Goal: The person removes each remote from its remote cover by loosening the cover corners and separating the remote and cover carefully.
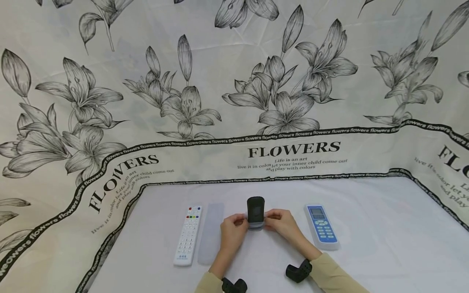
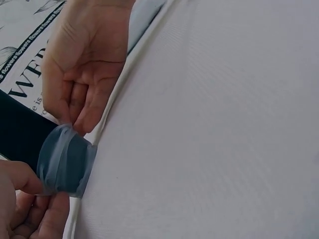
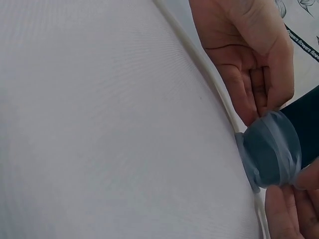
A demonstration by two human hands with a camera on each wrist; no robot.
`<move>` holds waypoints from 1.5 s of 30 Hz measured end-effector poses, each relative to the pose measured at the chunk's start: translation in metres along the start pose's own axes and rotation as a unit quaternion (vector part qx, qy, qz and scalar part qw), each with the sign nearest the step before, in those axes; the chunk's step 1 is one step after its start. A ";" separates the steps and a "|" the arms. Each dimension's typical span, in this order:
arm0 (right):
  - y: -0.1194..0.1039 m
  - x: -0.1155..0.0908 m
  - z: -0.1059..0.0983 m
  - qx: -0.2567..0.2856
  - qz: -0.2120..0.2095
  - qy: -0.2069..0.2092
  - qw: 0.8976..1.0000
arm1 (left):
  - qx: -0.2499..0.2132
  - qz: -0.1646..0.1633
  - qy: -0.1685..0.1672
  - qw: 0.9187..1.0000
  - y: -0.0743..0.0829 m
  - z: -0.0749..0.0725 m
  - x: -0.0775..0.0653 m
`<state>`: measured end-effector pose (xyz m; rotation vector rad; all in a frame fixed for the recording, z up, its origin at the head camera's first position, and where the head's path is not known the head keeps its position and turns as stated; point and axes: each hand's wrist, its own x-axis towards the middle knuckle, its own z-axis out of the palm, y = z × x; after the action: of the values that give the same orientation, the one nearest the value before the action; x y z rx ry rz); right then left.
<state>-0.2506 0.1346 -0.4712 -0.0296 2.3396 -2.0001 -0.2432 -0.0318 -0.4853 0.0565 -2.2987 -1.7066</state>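
Note:
In the head view, a black handheld device (image 1: pixel 255 208) with rounded corners is held tilted up between the two hands. A translucent sleeve (image 1: pixel 256 224) wraps its near end; in the left wrist view the sleeve (image 2: pixel 67 159) has bunched folds around the dark body (image 2: pixel 22 127). My left hand (image 1: pixel 233 232) pinches the sleeve's left edge between thumb and fingers. On the opposite edge, my right hand (image 1: pixel 283 224) pinches it in the same way. The right wrist view has the sleeve (image 3: pixel 271 149) stretched over the device's rounded end, with fingertips at both sides.
To the left lie a white remote control (image 1: pixel 188 236) and a flat translucent cover (image 1: pixel 210 234). A blue-and-white remote (image 1: pixel 322 227) in a clear cover lies right of the hands. Flower-printed cloth (image 1: pixel 293 158) stands behind the white table (image 1: pixel 146 244).

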 end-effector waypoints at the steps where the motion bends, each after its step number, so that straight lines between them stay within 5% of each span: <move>1: 0.000 0.000 -0.001 0.000 -0.002 -0.003 1.000 | -0.001 0.002 -0.003 1.000 0.000 0.000 0.000; 10: 0.004 -0.001 -0.007 -0.009 -0.020 -0.043 0.999 | 0.012 0.003 -0.027 1.000 -0.001 0.000 -0.001; 26: 0.005 -0.002 -0.006 -0.019 -0.040 -0.031 0.999 | -0.024 -0.035 -0.054 0.998 0.000 -0.003 0.000; 36: 0.009 -0.009 -0.010 -0.039 -0.063 -0.032 0.997 | 0.011 0.034 -0.062 0.997 -0.002 -0.005 -0.006; 45: 0.008 -0.014 -0.009 -0.033 -0.044 -0.035 0.998 | 0.039 0.038 -0.082 0.995 -0.003 -0.009 -0.010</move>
<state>-0.2372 0.1460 -0.4773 -0.2049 2.3995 -1.9241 -0.2319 -0.0389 -0.4882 -0.1579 -2.4512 -1.6384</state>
